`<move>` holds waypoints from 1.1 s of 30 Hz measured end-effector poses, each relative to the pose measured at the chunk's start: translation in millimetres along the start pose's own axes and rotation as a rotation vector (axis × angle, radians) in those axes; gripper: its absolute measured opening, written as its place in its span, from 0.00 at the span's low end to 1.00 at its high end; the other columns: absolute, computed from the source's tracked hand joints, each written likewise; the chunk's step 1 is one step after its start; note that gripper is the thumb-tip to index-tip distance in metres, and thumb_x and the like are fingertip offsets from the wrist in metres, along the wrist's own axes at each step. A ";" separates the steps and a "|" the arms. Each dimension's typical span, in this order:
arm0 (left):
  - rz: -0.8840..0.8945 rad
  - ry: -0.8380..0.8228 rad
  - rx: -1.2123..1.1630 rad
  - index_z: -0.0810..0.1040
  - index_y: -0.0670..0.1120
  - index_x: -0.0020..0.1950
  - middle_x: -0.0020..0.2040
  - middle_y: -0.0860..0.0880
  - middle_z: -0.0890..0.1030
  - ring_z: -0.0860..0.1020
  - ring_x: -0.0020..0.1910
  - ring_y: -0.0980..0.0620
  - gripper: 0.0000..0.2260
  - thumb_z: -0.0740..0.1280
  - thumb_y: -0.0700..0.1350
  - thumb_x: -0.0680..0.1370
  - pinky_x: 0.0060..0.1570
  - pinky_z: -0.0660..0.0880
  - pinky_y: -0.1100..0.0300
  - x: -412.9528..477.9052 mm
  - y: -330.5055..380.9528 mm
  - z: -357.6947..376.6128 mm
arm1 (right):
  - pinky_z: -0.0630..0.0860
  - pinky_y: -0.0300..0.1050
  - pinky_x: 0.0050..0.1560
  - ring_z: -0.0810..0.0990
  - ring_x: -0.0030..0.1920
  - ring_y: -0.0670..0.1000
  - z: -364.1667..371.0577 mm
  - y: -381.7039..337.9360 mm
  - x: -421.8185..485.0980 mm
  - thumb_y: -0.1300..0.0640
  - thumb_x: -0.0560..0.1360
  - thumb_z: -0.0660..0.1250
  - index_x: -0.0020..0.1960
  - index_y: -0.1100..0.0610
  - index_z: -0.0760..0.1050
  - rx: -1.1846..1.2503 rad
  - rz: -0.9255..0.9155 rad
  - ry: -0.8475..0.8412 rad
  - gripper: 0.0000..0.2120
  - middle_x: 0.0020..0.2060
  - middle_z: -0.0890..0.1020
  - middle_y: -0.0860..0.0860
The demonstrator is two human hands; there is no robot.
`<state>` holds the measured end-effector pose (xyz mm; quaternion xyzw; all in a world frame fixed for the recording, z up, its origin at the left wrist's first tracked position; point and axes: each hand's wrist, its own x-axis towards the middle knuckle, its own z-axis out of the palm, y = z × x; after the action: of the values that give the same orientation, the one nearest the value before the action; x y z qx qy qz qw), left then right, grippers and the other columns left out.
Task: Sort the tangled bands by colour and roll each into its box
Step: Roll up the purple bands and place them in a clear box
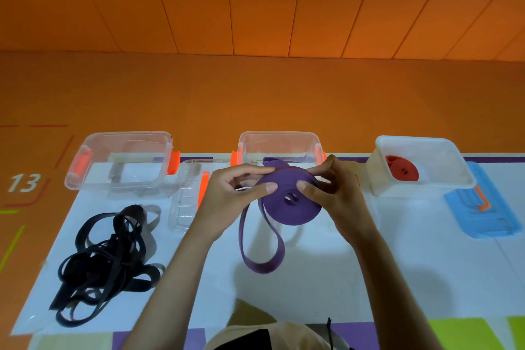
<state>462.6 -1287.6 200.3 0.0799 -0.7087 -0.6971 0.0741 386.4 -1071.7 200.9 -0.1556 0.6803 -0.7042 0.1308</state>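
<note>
**Purple band held as a coil above the table**

A flat purple elastic band (289, 202), wound into a coil, is held between the left hand (227, 196) and the right hand (335, 196). The fingers of both hands are closed on the coil's rim, with the thumbs pressed on its near face. A loose loop of the same band hangs from the coil down to the white table surface (312, 278).

Just behind the hands, a clear plastic box with orange latches (279, 142) is seen. A second clear box with orange latches (122, 162) stands to the left, and a tangle of black bands (105, 261) lies in front of it. In the white plastic box (420, 165) on the right, a rolled red band (402, 167) is leaned against the wall.
</note>
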 end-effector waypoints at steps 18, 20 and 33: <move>-0.014 0.097 -0.059 0.85 0.50 0.48 0.42 0.49 0.86 0.84 0.41 0.52 0.09 0.82 0.45 0.72 0.47 0.81 0.61 -17.8 -4.5 -13.1 | 0.80 0.39 0.34 0.87 0.46 0.52 37.2 -4.3 -6.2 0.56 0.72 0.81 0.45 0.47 0.71 -0.063 -0.001 -0.054 0.18 0.45 0.86 0.47; -0.030 0.107 -0.066 0.85 0.52 0.49 0.44 0.50 0.86 0.84 0.42 0.52 0.10 0.82 0.49 0.71 0.48 0.80 0.61 -21.1 -5.7 -15.1 | 0.81 0.41 0.37 0.88 0.48 0.51 43.9 -8.1 -9.2 0.51 0.70 0.81 0.53 0.44 0.75 -0.041 -0.029 -0.002 0.18 0.49 0.87 0.46; -0.018 0.062 -0.129 0.88 0.52 0.47 0.41 0.50 0.85 0.82 0.40 0.57 0.07 0.82 0.42 0.73 0.46 0.79 0.66 -43.3 -16.7 -39.2 | 0.83 0.47 0.40 0.86 0.55 0.54 53.3 3.0 -30.9 0.56 0.71 0.80 0.50 0.49 0.77 -0.055 0.085 -0.109 0.14 0.55 0.85 0.49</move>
<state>513.5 -1316.8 184.5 0.1030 -0.6590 -0.7390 0.0945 435.9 -1108.5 198.0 -0.1684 0.6971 -0.6696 0.1932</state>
